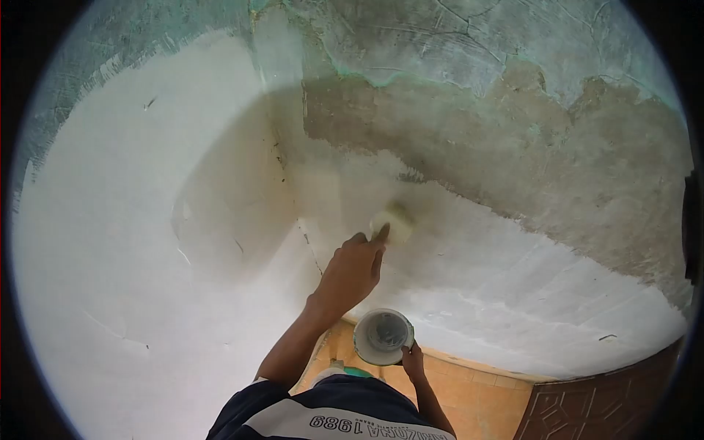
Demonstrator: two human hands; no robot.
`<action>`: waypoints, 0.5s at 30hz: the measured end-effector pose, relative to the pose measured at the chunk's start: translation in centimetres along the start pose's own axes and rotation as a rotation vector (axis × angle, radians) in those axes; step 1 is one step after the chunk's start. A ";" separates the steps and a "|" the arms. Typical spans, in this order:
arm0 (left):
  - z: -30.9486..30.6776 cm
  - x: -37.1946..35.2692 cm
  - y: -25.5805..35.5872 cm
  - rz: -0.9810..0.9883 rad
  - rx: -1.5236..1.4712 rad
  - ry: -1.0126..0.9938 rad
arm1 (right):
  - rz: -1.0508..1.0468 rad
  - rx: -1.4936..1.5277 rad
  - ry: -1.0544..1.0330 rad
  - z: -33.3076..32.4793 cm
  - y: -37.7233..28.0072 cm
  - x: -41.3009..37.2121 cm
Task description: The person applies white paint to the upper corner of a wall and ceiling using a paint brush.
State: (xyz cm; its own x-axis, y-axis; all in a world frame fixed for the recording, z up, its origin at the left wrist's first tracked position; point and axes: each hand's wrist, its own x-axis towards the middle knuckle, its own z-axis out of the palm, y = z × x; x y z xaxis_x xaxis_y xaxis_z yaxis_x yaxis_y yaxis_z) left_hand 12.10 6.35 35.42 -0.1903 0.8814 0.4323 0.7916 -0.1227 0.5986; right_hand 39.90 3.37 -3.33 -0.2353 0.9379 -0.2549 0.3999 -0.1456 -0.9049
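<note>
My left hand (356, 265) reaches up to the wall, its fingers closed on a pale brush (396, 224). The brush is blurred against the right-hand wall, close to the inner corner. Lower down, my right hand (413, 362) grips the rim of a round whitish bucket (383, 336), tilted so that its inside shows. Some greyish-white material is in the bucket. White coating (469, 293) covers the lower part of the right-hand wall, below a bare grey-brown band (469, 147).
The left-hand wall (110, 220) is mostly white, with green-grey edges at the top left. Orange tiles (447, 389) lie below. A dark carved wooden panel (587, 411) stands at the lower right. A green item (358, 372) shows beside my shirt.
</note>
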 end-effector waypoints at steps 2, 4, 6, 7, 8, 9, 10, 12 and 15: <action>1.0 -0.1 -2.0 0.100 0.054 -0.029 | 0.001 0.007 0.008 -0.1 0.0 -0.5; -0.1 1.1 -0.9 0.084 0.019 0.019 | 0.065 -0.025 0.014 -0.2 -1.0 -0.9; -2.0 2.5 1.1 0.089 0.002 0.112 | 0.048 0.003 0.019 -0.2 -1.4 -1.0; -2.8 3.0 2.0 0.089 0.003 0.109 | 0.032 0.029 0.020 -0.2 -1.3 -1.2; -3.6 3.5 2.8 0.110 -0.034 0.174 | 0.035 0.032 0.020 -0.2 -1.2 -1.2; -4.3 3.8 3.5 0.131 -0.072 0.239 | 0.029 0.007 0.027 -0.2 -1.1 -1.1; -5.0 4.0 4.3 0.118 -0.072 0.253 | 0.023 -0.017 0.035 -0.1 -1.0 -1.0; -5.3 3.9 4.7 0.115 -0.052 0.237 | 0.028 -0.006 0.027 -0.1 -0.9 -0.7; -2.6 2.7 2.5 0.135 -0.009 0.218 | 0.059 0.019 0.017 -0.2 -1.0 -0.8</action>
State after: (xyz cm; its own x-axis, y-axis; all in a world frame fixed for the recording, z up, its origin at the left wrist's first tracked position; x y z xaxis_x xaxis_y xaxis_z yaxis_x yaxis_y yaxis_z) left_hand 12.11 7.22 39.81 -0.2050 0.7377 0.6433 0.8131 -0.2375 0.5315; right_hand 39.82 2.81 -2.12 -0.1969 0.9326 -0.3025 0.3955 -0.2068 -0.8949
